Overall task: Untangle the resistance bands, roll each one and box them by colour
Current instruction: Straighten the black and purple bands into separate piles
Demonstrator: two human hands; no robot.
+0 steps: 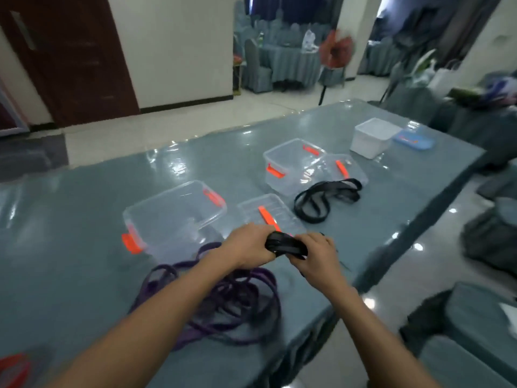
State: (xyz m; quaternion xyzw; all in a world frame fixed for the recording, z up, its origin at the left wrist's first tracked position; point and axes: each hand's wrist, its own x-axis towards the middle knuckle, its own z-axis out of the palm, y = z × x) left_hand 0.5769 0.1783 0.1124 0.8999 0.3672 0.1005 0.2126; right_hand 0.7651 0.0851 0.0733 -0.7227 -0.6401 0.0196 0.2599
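Both hands hold a rolled black band point(285, 245) above the table. My left hand point(249, 245) grips its left end and my right hand point(316, 256) grips its right end. Below my forearms lies a tangled pile of purple bands point(223, 303). A second black band point(321, 200) lies loose and unrolled further back. A clear box with orange clips point(173, 217) stands open to the left, its lid point(268, 214) lying just behind my hands. Another clear box point(291, 163) stands further back with its lid point(338, 169) leaning beside it.
A white box point(373, 137) and a blue lid point(414, 140) sit at the far right of the grey-blue table point(70, 247). Something red point(14, 369) shows at the lower left corner. The table edge runs diagonally on the right, with covered chairs point(475, 331) beyond it.
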